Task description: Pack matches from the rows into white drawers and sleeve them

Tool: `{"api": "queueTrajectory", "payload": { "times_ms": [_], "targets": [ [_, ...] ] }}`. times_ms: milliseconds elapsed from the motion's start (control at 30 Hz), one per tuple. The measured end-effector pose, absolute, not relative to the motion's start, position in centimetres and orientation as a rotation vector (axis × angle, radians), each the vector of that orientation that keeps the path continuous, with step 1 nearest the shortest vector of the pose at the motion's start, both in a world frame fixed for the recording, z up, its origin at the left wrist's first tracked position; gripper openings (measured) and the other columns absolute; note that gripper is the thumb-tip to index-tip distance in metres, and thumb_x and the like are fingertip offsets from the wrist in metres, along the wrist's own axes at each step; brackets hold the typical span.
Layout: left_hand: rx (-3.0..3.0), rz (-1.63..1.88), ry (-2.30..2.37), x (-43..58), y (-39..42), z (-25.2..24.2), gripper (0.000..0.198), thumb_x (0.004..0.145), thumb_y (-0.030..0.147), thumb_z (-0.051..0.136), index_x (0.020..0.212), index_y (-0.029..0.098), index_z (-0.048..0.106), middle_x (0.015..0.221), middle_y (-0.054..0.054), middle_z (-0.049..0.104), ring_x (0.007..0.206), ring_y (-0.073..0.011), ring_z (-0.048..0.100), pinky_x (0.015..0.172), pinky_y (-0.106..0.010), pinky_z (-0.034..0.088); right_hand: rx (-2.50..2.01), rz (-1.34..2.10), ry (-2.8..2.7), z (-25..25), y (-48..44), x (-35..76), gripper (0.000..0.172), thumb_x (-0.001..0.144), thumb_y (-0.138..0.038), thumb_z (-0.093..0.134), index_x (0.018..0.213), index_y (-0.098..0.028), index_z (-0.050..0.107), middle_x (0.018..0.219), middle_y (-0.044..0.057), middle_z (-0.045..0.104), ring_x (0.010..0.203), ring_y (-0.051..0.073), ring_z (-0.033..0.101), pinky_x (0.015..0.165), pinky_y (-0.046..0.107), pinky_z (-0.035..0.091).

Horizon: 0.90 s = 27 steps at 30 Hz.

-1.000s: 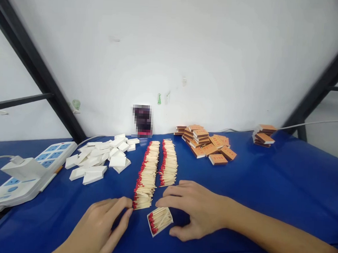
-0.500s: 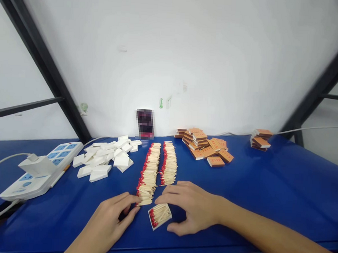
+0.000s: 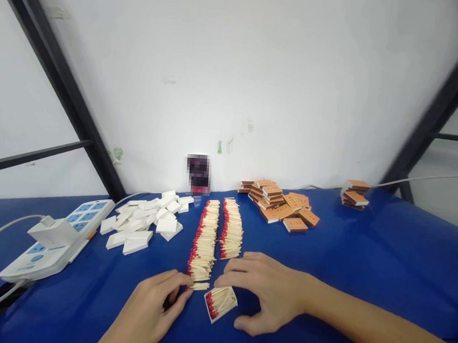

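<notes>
**Mia:** What is the biggest thing here?

**Ben:** The blue table (image 3: 363,262). It fills the bottom half of the picture. At the left edge lies a white power strip (image 3: 54,236) with blue sockets.

**Mia:** And the heaps?

**Ben:** A heap of white trays (image 3: 144,220) sits left of the middle. A heap of orange boxes (image 3: 281,206) sits right of the middle, near the wall. A small stack (image 3: 354,193) stands farther right, well apart.

**Mia:** What is in the middle?

**Ben:** Two long rows of matches with red tips, side by side: the left row (image 3: 204,242) and the right row (image 3: 232,228).

**Mia:** What do the hands do?

**Ben:** The left hand (image 3: 150,311) is at the bottom, with its fingers gently bent. Its fingertips (image 3: 186,281) touch the loose matches at the near end of the left row. I cannot tell if it pinches them.

**Mia:** And the other hand?

**Ben:** The right hand (image 3: 268,290) is half open and bent like a little bridge. Its first finger reaches over the top of the small tray of matches (image 3: 221,304), and its thumb is just beside the tray's lower corner. The tray lies flat on the table between both hands, at the bottom middle.
</notes>
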<state>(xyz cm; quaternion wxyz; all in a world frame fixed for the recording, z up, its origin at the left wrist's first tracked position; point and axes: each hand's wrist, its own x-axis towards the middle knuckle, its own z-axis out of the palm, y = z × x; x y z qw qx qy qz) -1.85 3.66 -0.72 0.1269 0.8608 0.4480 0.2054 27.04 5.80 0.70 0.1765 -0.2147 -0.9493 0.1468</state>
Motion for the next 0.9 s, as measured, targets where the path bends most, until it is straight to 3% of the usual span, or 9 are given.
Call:
{"api": "queueTrajectory", "payload": {
  "times_ms": [233,433,900],
  "targets": [
    [2.460,0.561,1.380,-1.6,3.4,-0.1,0.021,0.100,0.036,0.049,0.104,0.028,0.069,0.070,0.001,0.059,0.062,-0.0170,0.059,0.060,-0.027,0.046,-0.612,0.432,-2.708,1.0,5.0,26.8,0.039,0.082,-0.034,0.061,0.119,-0.020,0.061,0.100,0.004,0.065,0.080,0.018,0.059,0.075,0.031,0.039],
    [2.442,0.594,1.349,-1.7,3.0,0.0,0.022,0.101,0.034,0.049,0.102,0.029,0.070,0.086,-0.002,0.069,0.074,-0.0189,0.064,0.066,-0.028,0.049,-0.611,0.494,-2.704,1.2,4.9,26.6,0.045,0.078,-0.029,0.060,0.122,-0.021,0.058,0.100,0.003,0.064,0.081,0.017,0.058,0.077,0.030,0.040],
    [2.443,0.603,1.354,-1.7,2.5,0.2,0.020,0.102,0.027,0.050,0.105,0.026,0.070,0.090,-0.001,0.069,0.081,-0.0179,0.064,0.073,-0.027,0.048,-0.642,0.559,-2.683,1.5,4.9,26.7,0.055,0.078,-0.038,0.068,0.129,-0.020,0.058,0.100,0.004,0.063,0.080,0.018,0.057,0.079,0.032,0.040]
  ]
}}
